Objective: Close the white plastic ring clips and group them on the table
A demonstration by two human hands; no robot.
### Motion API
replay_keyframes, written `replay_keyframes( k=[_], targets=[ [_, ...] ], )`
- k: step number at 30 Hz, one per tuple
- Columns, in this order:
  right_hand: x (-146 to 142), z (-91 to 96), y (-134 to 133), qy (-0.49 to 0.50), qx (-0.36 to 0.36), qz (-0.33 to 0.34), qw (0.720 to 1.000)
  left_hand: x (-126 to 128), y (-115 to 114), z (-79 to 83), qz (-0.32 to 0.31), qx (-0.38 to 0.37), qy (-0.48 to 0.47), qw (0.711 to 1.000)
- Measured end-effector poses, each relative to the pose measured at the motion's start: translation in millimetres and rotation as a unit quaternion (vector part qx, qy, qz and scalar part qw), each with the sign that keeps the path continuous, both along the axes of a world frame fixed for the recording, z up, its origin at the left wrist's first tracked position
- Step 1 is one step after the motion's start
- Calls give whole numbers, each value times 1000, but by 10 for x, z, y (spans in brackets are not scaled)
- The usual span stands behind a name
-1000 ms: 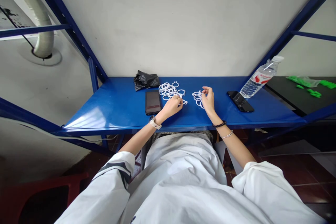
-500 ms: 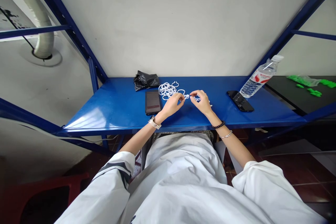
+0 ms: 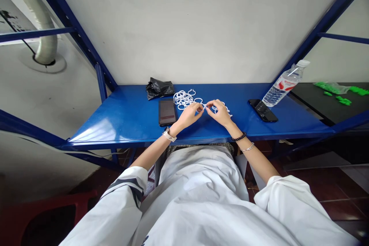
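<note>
Pinching a white piece [image 3: 205, 106] together, the left hand [image 3: 190, 115] and right hand [image 3: 220, 114] nearly meet over the desk [image 3: 135, 119]; white rings [image 3: 182, 100] lie piled just beyond the left, more rings [image 3: 227, 109] behind the right, a tablet [image 3: 167, 112] beside the pile.

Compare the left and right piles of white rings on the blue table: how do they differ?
The left pile shows more rings than the right pile, though both are partly covered. The left pile reaches the edge of a dark flat device, beyond the left hand; the right pile lies by the right hand, apart from that device. Both consist of white rings on the blue table.
</note>
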State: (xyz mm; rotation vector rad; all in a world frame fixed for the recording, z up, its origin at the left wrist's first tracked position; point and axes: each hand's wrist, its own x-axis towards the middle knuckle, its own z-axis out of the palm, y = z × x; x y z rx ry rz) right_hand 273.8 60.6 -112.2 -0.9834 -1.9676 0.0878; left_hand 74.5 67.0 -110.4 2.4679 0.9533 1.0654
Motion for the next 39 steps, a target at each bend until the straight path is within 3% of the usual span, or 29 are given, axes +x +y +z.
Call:
replay_keyframes(
  k=[22, 32, 39],
  targets=[
    [-1, -20, -4, -5, -21, 2, 1000, 1, 16, -26, -6, 14, 21, 1000],
    [-13, -1, -18, -1, -23, -6, 1000, -3, -8, 10, 19, 80, 45, 996],
    [-11, 6, -27, 3, -25, -11, 1000, -3, -38, 31, 25, 66, -5, 997]
  ],
)
